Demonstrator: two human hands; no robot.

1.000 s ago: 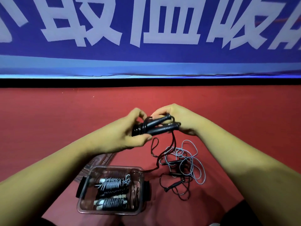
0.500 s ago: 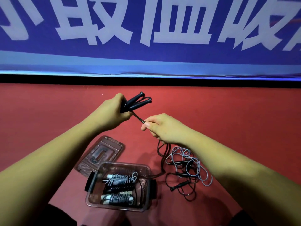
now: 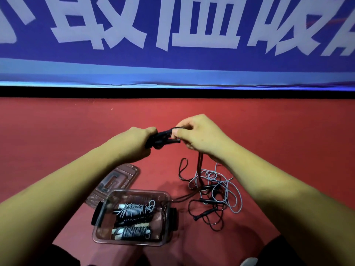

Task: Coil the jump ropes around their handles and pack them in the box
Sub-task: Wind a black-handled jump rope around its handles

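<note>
My left hand [image 3: 132,144] grips a pair of black jump rope handles [image 3: 163,139] held side by side above the red floor. My right hand [image 3: 199,137] pinches the black rope [image 3: 199,169] at the handles' right end. The rest of that rope hangs down to the floor. A clear plastic box [image 3: 167,196] lies near my knees with several coiled ropes [image 3: 134,210] inside. To its right is a tangled pile of a light grey rope [image 3: 230,191] and a loose black-handled rope [image 3: 207,214].
The box's clear lid [image 3: 119,177] lies flat on the floor behind the box to the left. A blue banner with white characters [image 3: 172,35] stands along the far edge of the red floor [image 3: 57,131].
My right hand has risen from below the handles back up to their right end, bringing the rope round. My left hand with the handles has dropped slightly and moved toward the centre.
</note>
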